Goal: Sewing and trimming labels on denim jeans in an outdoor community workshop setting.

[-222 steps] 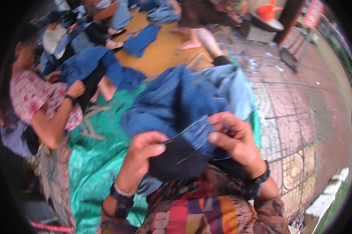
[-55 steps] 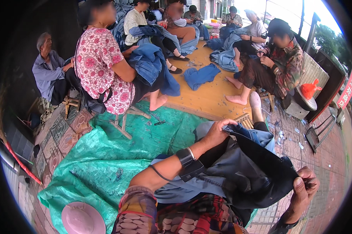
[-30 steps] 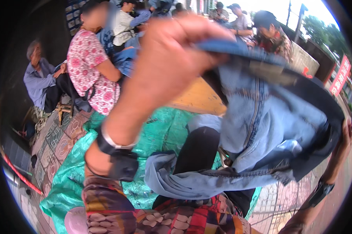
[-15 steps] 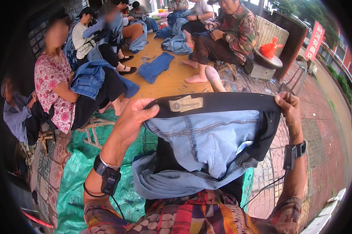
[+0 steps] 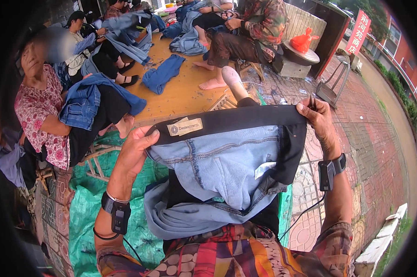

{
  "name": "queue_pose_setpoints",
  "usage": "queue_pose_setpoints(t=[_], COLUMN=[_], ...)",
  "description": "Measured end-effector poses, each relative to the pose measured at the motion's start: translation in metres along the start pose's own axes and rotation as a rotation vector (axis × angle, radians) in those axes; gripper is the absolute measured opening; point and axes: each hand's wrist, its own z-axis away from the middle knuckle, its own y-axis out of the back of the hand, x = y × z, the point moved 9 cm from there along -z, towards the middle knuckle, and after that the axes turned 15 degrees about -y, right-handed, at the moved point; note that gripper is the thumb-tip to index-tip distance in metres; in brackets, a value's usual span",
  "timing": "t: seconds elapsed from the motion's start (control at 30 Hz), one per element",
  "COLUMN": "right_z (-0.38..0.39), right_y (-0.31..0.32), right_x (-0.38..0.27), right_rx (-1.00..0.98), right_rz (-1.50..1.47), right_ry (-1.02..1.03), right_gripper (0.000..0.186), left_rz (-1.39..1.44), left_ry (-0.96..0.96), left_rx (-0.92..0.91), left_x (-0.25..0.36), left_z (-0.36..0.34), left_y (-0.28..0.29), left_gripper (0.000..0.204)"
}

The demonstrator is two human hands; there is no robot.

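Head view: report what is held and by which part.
A pale denim garment, by its black waistband: left hand at one end, right hand at the other. The right hand also holds a dark pointed object, gripped part hidden.

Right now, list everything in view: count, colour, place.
garment: 1, light-blue denim, centre, held up
waistband: 1, black, along the garment's top
label: 1, beige, left part of waistband
sheet: 1, green, ground, mostly lower left
platform: 1, yellow-brown, ahead
loose denim piece: 1, blue, on platform
plastic bag: 1, orange-red, upper right
dustpan: 1, dark, right, on paving
sign: 1, red, upper right
co-workers: several, count unclear, varied clothing, left and ahead
wrist devices: 2, black, one per wrist
left hand: 1, bare, gripping waistband's left end
right hand: 1, bare, gripping its right end, with a small dark pointed item
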Motion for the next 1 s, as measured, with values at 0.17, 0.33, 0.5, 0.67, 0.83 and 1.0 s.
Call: queue_pose_setpoints(t=[0.17, 0.33, 0.5, 0.67, 0.83, 1.0], right_z=[-0.011, -0.026, -0.040, -0.048, -0.048, -0.053], right_y=[-0.009, -0.018, -0.030, -0.042, -0.054, -0.066], right_x=[0.008, 0.021, 0.043, 0.073, 0.092, 0.121], right_rx=[-0.013, -0.030, -0.061, -0.087, -0.099, -0.101], right_rz=[-0.009, -0.023, -0.007, -0.072, -0.046, -0.117], right_ry=[-0.026, -0.017, -0.047, -0.113, -0.124, -0.157], right_gripper=[0.013, 0.013, 0.010, 0.010, 0.011, 0.012], left_rz=[0.034, 0.049, 0.025, -0.014, 0.001, -0.002], left_ry=[0.031, 0.056, 0.088, 0.107, 0.136, 0.167], left_rx=[0.005, 0.014, 0.014, 0.004, 0.014, 0.044], left_x=[-0.016, -0.027, -0.037, -0.053, -0.074, -0.095], left_z=[-0.005, -0.010, -0.011, -0.015, -0.018, -0.022], left_y=[0.005, 0.009, 0.015, 0.017, 0.025, 0.028], left_gripper=[0.031, 0.031, 0.032, 0.031, 0.029, 0.028])
